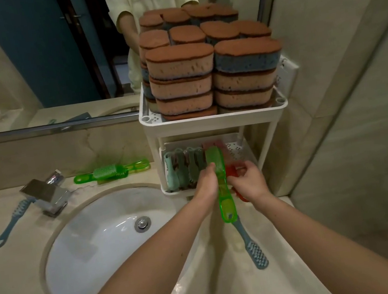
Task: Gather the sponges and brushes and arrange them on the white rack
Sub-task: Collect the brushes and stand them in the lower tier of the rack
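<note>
A white two-tier rack [214, 118] stands on the counter right of the sink. Its top tier is piled with brown-topped sponges [182, 68]. Several teal brushes [184, 170] lie in the lower tier. My left hand [206, 182] grips a clear green brush [221, 182] whose head lies in the lower tier, its handle sticking out toward me. My right hand [249, 181] pinches a red brush [232, 172] just right of the green one. More green brushes [111, 172] lie behind the sink. One blue-grey brush [11, 223] lies left of the tap, another [251, 246] below my hands.
A round white sink [107, 246] with a chrome tap [45, 195] fills the left of the counter. A mirror [38, 56] runs along the back wall, with a metal rail under it. A tiled wall and glass panel close off the right side.
</note>
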`<state>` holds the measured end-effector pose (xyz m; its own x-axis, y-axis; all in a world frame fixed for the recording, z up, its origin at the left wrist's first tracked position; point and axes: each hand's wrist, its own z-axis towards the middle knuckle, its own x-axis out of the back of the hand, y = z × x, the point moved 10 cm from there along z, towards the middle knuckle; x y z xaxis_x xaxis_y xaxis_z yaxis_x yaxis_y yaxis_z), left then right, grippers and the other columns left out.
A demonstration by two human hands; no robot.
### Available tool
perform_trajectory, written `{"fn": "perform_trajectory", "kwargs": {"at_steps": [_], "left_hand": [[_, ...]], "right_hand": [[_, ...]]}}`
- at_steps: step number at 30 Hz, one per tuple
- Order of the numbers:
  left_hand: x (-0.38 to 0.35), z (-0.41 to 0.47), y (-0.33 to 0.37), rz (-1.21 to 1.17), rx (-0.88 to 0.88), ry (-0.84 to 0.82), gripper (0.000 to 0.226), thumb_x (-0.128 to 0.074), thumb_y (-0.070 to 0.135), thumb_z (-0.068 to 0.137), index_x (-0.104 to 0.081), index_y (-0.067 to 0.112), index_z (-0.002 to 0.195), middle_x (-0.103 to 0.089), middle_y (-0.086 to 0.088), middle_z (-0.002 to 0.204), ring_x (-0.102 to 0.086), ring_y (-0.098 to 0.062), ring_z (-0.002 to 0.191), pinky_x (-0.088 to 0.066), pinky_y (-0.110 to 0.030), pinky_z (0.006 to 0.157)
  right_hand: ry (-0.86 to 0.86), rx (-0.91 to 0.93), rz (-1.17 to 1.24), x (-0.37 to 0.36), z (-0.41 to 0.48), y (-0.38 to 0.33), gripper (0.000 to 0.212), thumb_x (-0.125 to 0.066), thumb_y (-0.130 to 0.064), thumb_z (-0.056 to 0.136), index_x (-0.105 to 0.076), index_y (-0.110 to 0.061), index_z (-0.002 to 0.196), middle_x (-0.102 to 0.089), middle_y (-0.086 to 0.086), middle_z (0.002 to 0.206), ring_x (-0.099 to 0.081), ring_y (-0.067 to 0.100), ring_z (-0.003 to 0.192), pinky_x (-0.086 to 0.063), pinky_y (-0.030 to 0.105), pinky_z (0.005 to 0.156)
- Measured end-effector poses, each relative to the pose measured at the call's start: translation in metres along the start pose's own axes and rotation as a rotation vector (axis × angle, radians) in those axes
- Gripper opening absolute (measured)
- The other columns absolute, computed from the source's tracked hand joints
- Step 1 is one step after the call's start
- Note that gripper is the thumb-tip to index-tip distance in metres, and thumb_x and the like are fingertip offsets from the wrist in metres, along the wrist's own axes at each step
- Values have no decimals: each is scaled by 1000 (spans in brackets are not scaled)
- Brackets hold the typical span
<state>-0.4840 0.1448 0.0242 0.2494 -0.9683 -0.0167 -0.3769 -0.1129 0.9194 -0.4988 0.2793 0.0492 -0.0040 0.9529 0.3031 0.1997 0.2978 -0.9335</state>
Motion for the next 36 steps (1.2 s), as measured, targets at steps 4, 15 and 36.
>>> {"fn": "perform_trajectory", "kwargs": {"at_steps": [4, 15, 36], "left_hand": [[0, 24, 3, 24, 73, 66, 45, -31, 36, 100, -63, 5, 107, -68, -15, 101, -64, -30, 93, -51, -34, 85], [-3, 64, 5, 36, 107, 128, 42, -31, 26, 104, -54, 12, 71, -60, -3, 52, -51, -11, 37, -41, -17, 40], [6, 62, 10, 42, 120, 155, 41, -32, 31, 100, -52, 9, 129, -65, -16, 112, -69, -27, 85, -55, -27, 75]], "right_hand": [[62, 37, -92, 10, 25, -12, 25, -76, -7, 71, -57, -24, 72, -66, -1, 77, -64, 21, 78, -51, 30, 68], [-32, 43, -255, -12, 90, -2, 10, -66, -14, 84, -67, -22, 89, -69, 1, 91, -65, 24, 96, -41, 23, 74], [-7, 127, -345, -12, 103, -8, 27, -46, -21, 96, -66, -13, 112, -69, 14, 112, -62, 32, 104, -50, 38, 90]]}}
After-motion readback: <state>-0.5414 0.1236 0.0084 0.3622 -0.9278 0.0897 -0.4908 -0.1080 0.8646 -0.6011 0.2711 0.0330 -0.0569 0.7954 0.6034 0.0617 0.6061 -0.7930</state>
